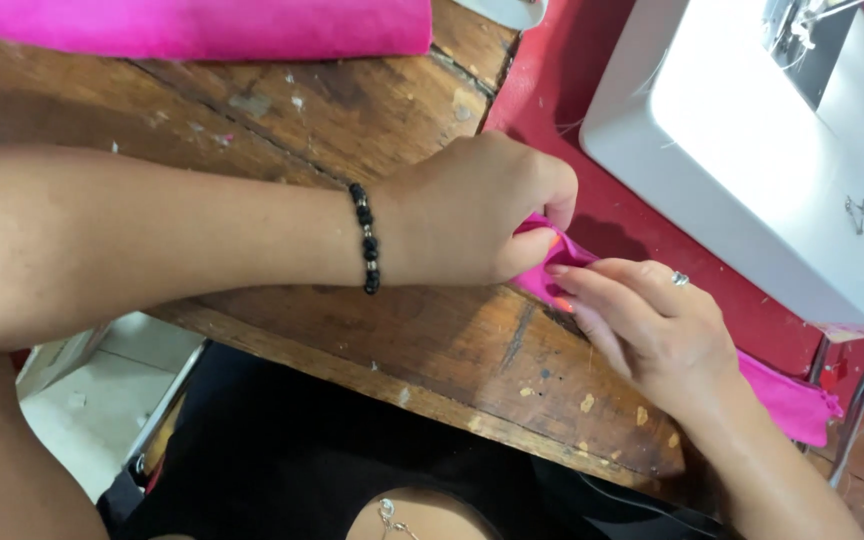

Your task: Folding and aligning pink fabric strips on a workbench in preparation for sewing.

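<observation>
My left hand [482, 210], with a black bead bracelet on the wrist, pinches one end of a narrow strip of bright pink fabric [552, 265] over the worn wooden table [382, 120]. My right hand [652, 325], wearing a ring, presses its fingers on the same strip just beside the left thumb. The strip runs under my right hand and comes out again at the lower right [797, 405]. Both hands touch each other at the fabric.
A white sewing machine [752, 170] stands at the upper right on a red surface [572, 90]. A roll of pink fabric [202, 25] lies along the table's far edge. The table's near edge runs diagonally above my dark clothing [332, 450].
</observation>
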